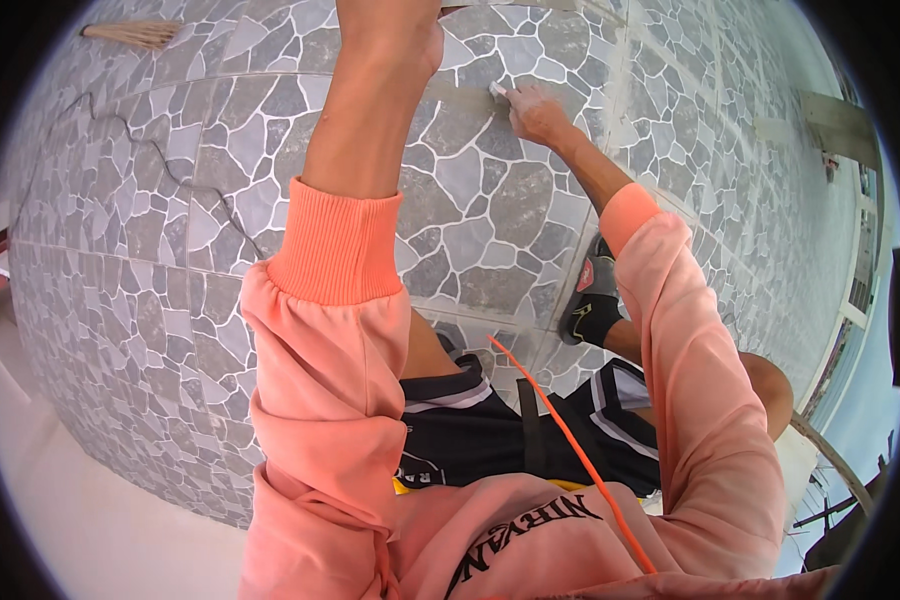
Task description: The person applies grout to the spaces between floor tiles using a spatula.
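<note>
My right hand (538, 113) is low over the stone-patterned floor tiles (515, 215), its fingers closed on a small flat grey tool (462, 97) with a whitish end. The tool lies against the tile surface to the left of the fingers; its exact kind is hard to make out. Pale dust or paste coats those fingers. My left arm reaches straight ahead, and the upper edge cuts off most of my left hand (395, 25). Its fingers are out of sight, so whatever it holds or touches is hidden. White joints run between the grey stone shapes.
A straw broom (135, 35) lies at the far left. A thin dark cable (165, 165) snakes across the tiles toward my left sleeve. My shoe (590, 295) rests on the floor below my right hand. A pale wall (110, 470) borders the lower left.
</note>
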`<state>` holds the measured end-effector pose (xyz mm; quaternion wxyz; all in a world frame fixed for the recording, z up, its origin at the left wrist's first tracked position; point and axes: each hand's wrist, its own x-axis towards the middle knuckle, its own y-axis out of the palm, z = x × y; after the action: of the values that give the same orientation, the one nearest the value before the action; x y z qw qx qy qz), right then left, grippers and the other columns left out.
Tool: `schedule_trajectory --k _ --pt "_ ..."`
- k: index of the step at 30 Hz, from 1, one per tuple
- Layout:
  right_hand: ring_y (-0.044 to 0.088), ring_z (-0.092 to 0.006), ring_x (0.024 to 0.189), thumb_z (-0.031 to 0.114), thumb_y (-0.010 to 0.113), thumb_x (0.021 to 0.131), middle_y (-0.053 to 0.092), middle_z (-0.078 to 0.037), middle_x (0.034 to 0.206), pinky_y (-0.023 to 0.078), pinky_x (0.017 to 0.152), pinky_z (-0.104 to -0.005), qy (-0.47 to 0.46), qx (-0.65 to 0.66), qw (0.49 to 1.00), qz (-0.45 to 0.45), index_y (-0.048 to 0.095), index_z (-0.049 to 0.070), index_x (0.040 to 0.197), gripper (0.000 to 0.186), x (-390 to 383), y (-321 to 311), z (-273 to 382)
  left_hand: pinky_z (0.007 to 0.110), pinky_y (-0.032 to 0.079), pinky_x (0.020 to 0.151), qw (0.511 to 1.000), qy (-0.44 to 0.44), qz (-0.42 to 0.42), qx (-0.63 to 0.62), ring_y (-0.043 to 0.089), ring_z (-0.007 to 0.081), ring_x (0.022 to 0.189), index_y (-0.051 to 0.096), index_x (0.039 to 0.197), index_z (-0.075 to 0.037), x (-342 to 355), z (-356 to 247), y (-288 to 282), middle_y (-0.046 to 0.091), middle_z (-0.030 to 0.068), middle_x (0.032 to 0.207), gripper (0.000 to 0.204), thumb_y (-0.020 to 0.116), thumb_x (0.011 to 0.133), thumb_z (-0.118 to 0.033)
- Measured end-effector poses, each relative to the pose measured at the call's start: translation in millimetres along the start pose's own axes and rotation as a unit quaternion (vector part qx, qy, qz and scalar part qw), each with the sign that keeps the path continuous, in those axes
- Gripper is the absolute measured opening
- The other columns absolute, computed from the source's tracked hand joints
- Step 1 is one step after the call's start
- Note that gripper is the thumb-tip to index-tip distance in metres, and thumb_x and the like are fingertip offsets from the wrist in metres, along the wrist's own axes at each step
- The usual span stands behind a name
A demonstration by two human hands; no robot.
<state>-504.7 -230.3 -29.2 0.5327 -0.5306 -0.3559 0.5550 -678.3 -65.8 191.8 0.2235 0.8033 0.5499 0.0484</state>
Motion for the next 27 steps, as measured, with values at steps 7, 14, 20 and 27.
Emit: schedule_trajectory --k 7,14,20,27 --pt "0.058 -0.0373 0.084 0.008 0.054 0.076 0.059 -0.019 0.090 0.048 0.080 -0.0452 -0.078 0.138 0.987 -0.003 0.063 0.001 0.101 0.027 28.6 -0.4 39.5 0.031 0.039 0.051 0.998 0.017 -0.005 -0.059 0.048 0.0141 0.059 0.058 0.078 -0.002 6.7 5.3 -7.2 0.052 0.0054 0.067 0.017 0.053 0.087 -0.015" --pt "0.060 -0.0377 0.098 0.009 0.051 0.074 0.064 -0.022 0.102 0.048 0.082 -0.0455 -0.035 0.004 0.999 0.017 0.063 0.000 0.101 0.031 67.0 5.5 65.8 0.032 0.041 0.053 1.000 -0.016 -0.005 -0.018 0.050 0.0144 0.064 0.059 0.081 -0.001 -3.6 -11.9 2.4 0.052 0.0058 0.070 0.017 0.053 0.088 -0.016" --pt "0.060 -0.0373 0.103 0.011 0.053 0.075 0.063 -0.022 0.110 0.049 0.088 -0.0429 -0.018 0.010 0.998 0.063 0.064 0.002 0.105 0.033 80.0 -30.1 40.7 0.032 0.042 0.055 0.999 -0.001 -0.012 -0.037 0.050 0.0147 0.065 0.059 0.082 -0.001 -9.3 -15.0 1.2 0.052 0.0057 0.071 0.017 0.053 0.089 -0.016" --pt "0.060 -0.0359 0.099 0.004 0.050 0.075 0.063 -0.019 0.102 0.048 0.086 -0.0438 -0.082 0.061 0.981 0.165 0.062 0.003 0.104 0.032 41.6 -25.4 17.8 0.032 0.044 0.055 0.997 0.028 0.031 -0.065 0.051 0.0149 0.067 0.059 0.082 -0.003 1.2 -5.8 -20.7 0.052 0.0050 0.072 0.015 0.054 0.090 -0.015"
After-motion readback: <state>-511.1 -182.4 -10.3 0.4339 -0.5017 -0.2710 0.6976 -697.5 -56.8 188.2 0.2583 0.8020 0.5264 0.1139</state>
